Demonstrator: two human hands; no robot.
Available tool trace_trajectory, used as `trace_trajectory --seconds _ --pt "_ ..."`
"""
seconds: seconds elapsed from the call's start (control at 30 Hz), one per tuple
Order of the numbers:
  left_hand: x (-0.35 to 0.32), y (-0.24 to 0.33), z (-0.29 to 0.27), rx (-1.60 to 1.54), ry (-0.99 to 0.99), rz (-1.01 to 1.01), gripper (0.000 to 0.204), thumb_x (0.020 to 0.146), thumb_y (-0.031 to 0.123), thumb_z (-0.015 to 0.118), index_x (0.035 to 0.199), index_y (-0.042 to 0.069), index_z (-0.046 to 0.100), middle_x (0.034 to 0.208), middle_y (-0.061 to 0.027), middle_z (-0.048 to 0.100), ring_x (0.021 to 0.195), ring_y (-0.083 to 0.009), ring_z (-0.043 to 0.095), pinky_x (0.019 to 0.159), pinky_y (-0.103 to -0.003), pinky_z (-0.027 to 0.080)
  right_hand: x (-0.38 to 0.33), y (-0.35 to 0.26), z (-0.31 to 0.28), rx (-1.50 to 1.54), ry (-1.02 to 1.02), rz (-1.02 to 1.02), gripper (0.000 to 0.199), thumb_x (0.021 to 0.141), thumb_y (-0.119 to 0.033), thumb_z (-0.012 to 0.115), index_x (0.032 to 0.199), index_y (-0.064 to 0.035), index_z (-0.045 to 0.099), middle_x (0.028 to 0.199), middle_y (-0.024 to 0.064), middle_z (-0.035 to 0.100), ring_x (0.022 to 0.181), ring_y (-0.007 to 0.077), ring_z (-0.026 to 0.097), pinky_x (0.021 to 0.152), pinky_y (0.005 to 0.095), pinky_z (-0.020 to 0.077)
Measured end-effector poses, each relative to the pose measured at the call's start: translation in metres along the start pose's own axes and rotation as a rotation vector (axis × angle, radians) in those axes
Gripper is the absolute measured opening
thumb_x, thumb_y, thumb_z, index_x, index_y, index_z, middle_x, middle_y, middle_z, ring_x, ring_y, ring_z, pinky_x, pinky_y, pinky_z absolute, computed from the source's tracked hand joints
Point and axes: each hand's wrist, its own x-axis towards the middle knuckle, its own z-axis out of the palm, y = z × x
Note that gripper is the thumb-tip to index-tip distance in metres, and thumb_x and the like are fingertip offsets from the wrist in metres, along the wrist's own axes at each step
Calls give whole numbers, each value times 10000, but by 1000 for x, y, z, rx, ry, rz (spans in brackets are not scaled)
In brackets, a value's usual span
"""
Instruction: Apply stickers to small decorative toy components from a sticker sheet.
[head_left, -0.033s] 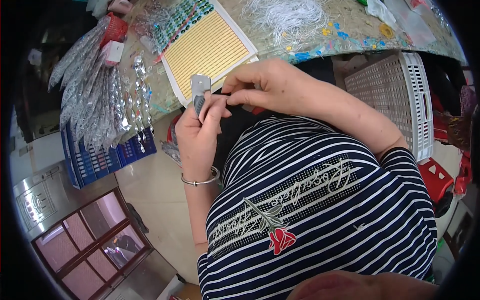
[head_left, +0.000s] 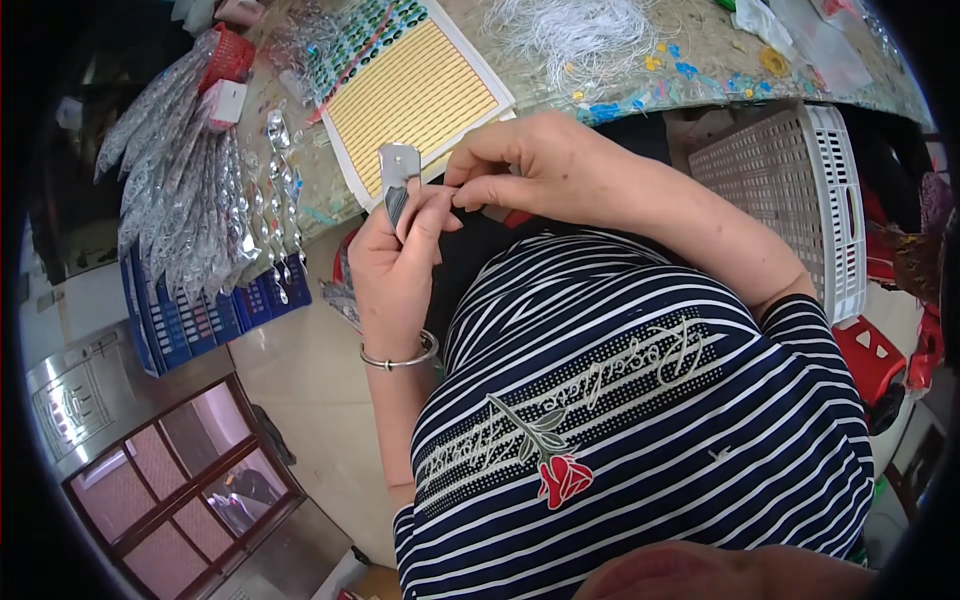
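My left hand (head_left: 396, 262) is closed around a flat, shiny silver strip (head_left: 401, 164) with a small hole near its rounded top end. A dark, finely lined part of it shows between the fingers, and the rest is hidden in the grip. The fingers of my right hand (head_left: 548, 168) are pinched together, meeting the left fingertips. Whatever lies in that pinch is too small to make out. Both hands are held just in front of the table's near edge, beside a yellow striped sheet (head_left: 415, 100).
Many silvery twisted strips (head_left: 185, 190) hang over the table's left edge, by a red basket (head_left: 228, 58). White threads (head_left: 585, 35) lie in a tangle at the back. Green oval pieces (head_left: 370, 40) cover the sheet's far part. A white plastic crate (head_left: 840, 210) stands at the right.
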Motion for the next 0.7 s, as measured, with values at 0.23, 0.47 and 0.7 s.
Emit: trace_trajectory --seconds 0.23,0.47,0.7 --pt "23 1 -3 10 -59 -19 161 879 140 621 946 2 672 727 -14 630 544 -19 429 495 -172 332 15 9 -13 -51 34 -29 129 863 -82 614 931 26 639 765 62 672 721 97 649 653 224 533" --pt "45 -12 -6 -70 -55 -60 160 881 141 621 947 4 672 733 -15 632 538 -18 433 491 -168 334 35 22 -29 -333 162 -265 114 859 -114 623 845 -1 618 907 58 644 886 132 597 804 286 475" --pt "62 -36 -9 -224 -120 -71 358 955 198 503 1257 7 489 841 -31 609 573 -18 396 501 -150 299 45 26 -42 -88 307 -83 94 900 -106 561 922 -14 570 1054 59 594 926 119 560 852 287 441"
